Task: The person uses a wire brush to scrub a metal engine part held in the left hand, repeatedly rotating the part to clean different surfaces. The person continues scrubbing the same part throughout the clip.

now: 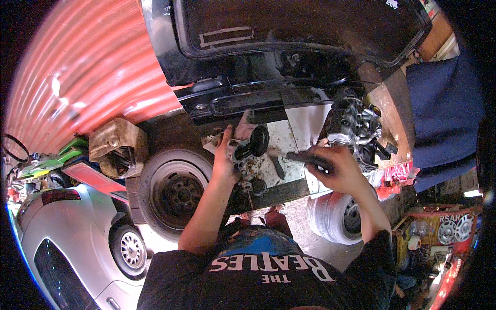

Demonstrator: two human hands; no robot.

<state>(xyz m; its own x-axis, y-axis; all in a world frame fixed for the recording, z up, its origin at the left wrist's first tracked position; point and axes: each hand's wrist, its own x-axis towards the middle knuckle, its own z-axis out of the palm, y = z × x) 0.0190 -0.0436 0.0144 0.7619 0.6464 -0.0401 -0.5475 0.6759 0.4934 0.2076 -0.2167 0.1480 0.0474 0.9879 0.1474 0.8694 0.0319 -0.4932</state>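
My left hand is closed around a grey metal engine part with a black round piece on its right side, held over a dirty bench. In my right hand is a brush-like tool with a black handle. Its pale tip points left, close to the round piece; whether they touch I cannot tell. Under the two hands lies a stained white sheet, with a dark flat object on it. Small dark parts sit near the bench's front edge.
An engine assembly stands at the bench's right. Behind rises a black car panel with a window. One wheel leans at left, another below right. A grimy container and a silver car are at left.
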